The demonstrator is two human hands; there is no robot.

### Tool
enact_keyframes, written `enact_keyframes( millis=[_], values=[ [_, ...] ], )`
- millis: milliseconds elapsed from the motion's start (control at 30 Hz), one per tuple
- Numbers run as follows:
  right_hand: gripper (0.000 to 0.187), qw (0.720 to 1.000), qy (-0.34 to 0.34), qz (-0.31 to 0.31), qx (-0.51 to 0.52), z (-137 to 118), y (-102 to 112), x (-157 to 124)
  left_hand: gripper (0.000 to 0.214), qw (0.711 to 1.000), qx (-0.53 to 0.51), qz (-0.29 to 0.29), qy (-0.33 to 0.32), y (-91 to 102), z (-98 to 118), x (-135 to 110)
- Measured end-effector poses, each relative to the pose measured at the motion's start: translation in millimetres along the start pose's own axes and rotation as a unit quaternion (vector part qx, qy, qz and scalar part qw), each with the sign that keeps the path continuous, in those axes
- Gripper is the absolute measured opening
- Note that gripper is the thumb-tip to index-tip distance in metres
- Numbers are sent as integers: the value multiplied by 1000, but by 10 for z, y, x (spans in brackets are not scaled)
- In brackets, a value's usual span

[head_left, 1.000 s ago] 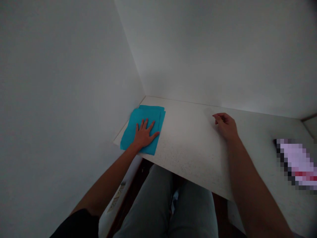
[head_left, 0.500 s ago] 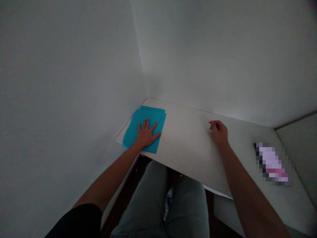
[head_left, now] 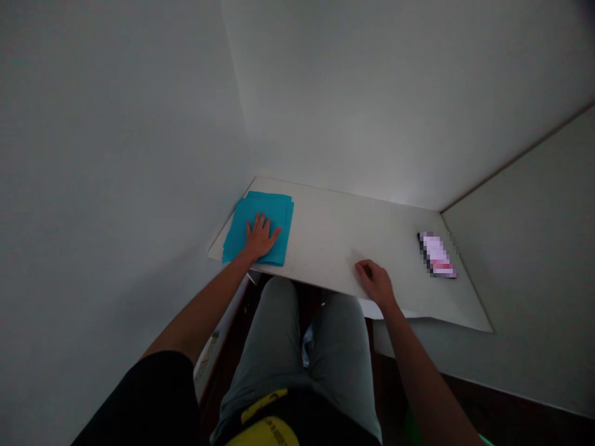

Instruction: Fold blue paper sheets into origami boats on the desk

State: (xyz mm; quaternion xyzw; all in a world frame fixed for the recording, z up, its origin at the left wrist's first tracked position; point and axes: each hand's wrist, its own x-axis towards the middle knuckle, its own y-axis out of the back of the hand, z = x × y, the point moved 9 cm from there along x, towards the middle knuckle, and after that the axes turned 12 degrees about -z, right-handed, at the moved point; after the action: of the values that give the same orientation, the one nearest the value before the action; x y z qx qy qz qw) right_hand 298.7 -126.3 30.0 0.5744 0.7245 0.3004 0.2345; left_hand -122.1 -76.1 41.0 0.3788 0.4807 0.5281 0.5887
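Observation:
My left hand [head_left: 259,238] lies flat, fingers spread, on several blue-green sheets [head_left: 237,226], which look like paper or thin cloth. These are stacked a little unevenly at the left end of the white tabletop [head_left: 325,235]. Close to the front edge, my right hand [head_left: 375,282] is closed in a loose curl, thumb and forefinger near each other. Whatever it may hold is hidden inside the fingers. A phone-like thing [head_left: 437,255] with a blurred-out, lit face rests on the tabletop to the right of that hand.
White walls [head_left: 334,111] close in the table at the back and left, and a pale panel [head_left: 525,248] stands at the right. My legs [head_left: 267,347] reach under the front edge. Something green [head_left: 411,427] shows low on the right.
My right hand has come back toward the front edge, still closed. My left hand stays on the sheets. The view has shifted, so the phone-like thing appears farther left and higher.

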Motion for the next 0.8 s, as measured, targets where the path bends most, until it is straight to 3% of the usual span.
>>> enact_keyframes(
  millis=[100,300,533,800],
  values=[
    [50,1000,-4,7,3,16,3,45,80,997,15,50,-61,43,-151,-344],
    [49,1000,-15,9,11,29,6,31,88,996,61,11,-70,-282,-580,-924],
    [46,1000,-20,9,2,18,8,38,79,995,76,-22,-64,-265,-579,-873],
    [44,1000,-19,0,0,11,-11,20,55,986,92,-44,-135,-151,-568,-915]
  ],
)
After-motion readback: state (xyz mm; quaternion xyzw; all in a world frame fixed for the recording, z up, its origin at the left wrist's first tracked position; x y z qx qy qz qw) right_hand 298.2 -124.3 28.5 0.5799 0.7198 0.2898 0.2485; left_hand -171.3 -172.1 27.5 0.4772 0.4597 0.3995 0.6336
